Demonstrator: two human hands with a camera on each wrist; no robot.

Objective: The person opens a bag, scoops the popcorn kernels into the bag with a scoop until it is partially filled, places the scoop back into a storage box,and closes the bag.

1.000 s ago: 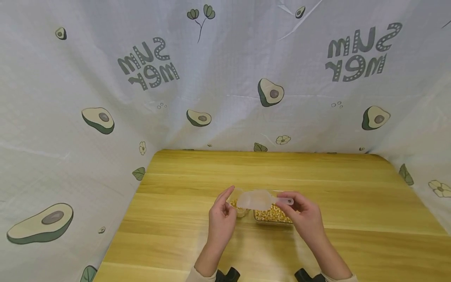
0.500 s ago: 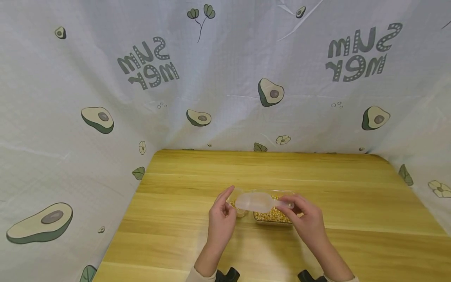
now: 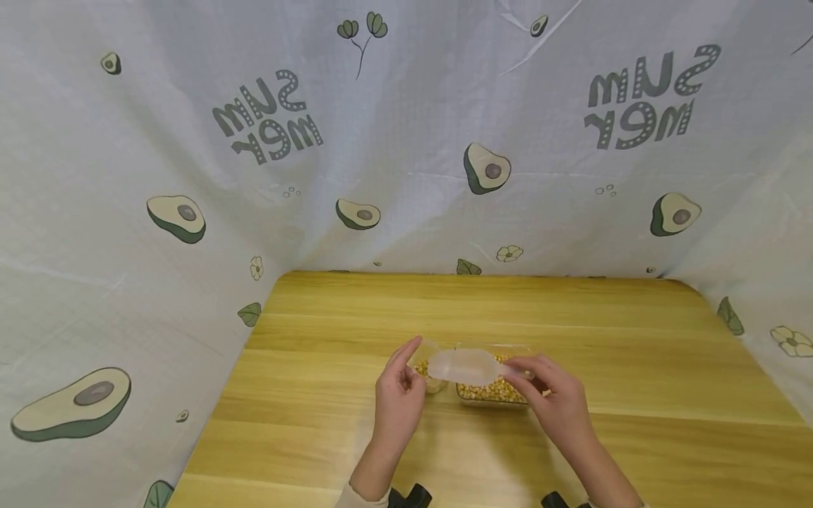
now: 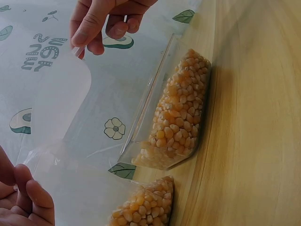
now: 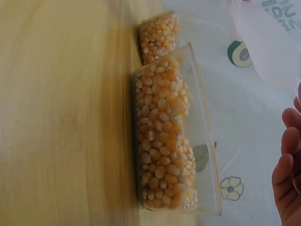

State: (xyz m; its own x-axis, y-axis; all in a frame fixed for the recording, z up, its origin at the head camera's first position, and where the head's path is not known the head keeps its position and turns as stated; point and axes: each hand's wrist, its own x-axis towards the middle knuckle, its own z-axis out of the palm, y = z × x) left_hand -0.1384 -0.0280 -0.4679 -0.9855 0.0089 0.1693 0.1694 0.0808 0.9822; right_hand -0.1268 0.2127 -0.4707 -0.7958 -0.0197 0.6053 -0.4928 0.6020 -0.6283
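My right hand point(image 3: 559, 395) pinches the handle of a translucent white scoop point(image 3: 466, 367), seen edge-on in the left wrist view. The scoop is held above the table, its front end over the mouth of a clear plastic bag point(image 4: 80, 183). No kernels show in the scoop. Fingers of my left hand point(image 3: 399, 398) grip the bag's upper edge. Corn kernels point(image 4: 146, 205) fill the bag's bottom, which stands on the table. Right beside it is a clear rectangular container point(image 5: 204, 127) partly filled with corn kernels point(image 5: 162, 141), below the scoop and right hand.
Everything stands on a wood-grain table point(image 3: 317, 423). A white sheet point(image 3: 406, 141) printed with avocados and lettering hangs behind the table and at its sides. Black wrist mounts point(image 3: 411, 497) show at the bottom of the head view.
My right hand has shifted slightly right and toward me, and the scoop has turned a little in its fingers. The left hand, bag and container have stayed about where they were.
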